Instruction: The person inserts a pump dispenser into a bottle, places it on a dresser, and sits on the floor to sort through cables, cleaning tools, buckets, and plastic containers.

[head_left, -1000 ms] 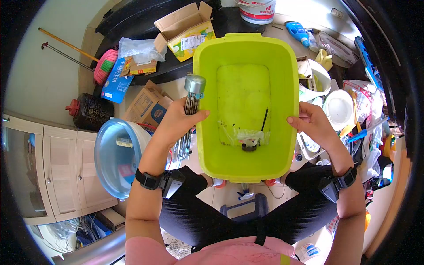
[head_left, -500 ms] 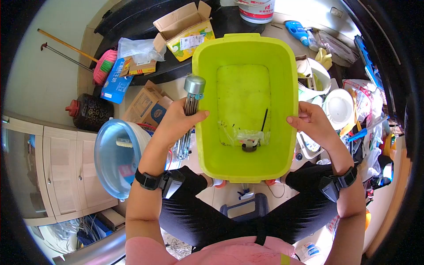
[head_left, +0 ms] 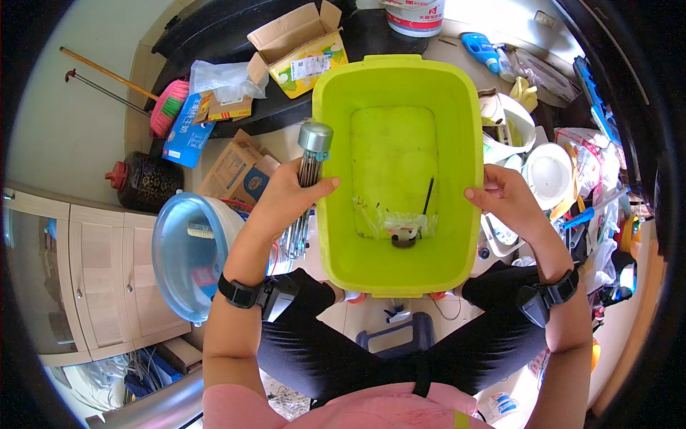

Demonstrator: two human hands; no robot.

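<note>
Between my hands is a yellow-green plastic tub (head_left: pixel 395 157), its open side facing me. My left hand (head_left: pixel 293 196) is closed on the tub's left rim, thumb over the edge. A metal rod bundle with a round silver cap (head_left: pixel 315 137) stands beside the tub at that same hand, partly hidden behind the fingers. My right hand (head_left: pixel 507 200) pinches the right rim. Inside the tub, near its lower end, lie a small clear plastic bag (head_left: pixel 411 220), a dark round piece (head_left: pixel 404 242) and a thin black stick (head_left: pixel 428 195).
A blue basin (head_left: pixel 187 250) with a brush stands at the left. Cardboard boxes (head_left: pixel 232 171) and an opened yellow carton (head_left: pixel 311 68) lie behind it. White bowls (head_left: pixel 549 176), bags and bottles crowd the right side. A dark blue stool (head_left: pixel 396 339) stands between the legs.
</note>
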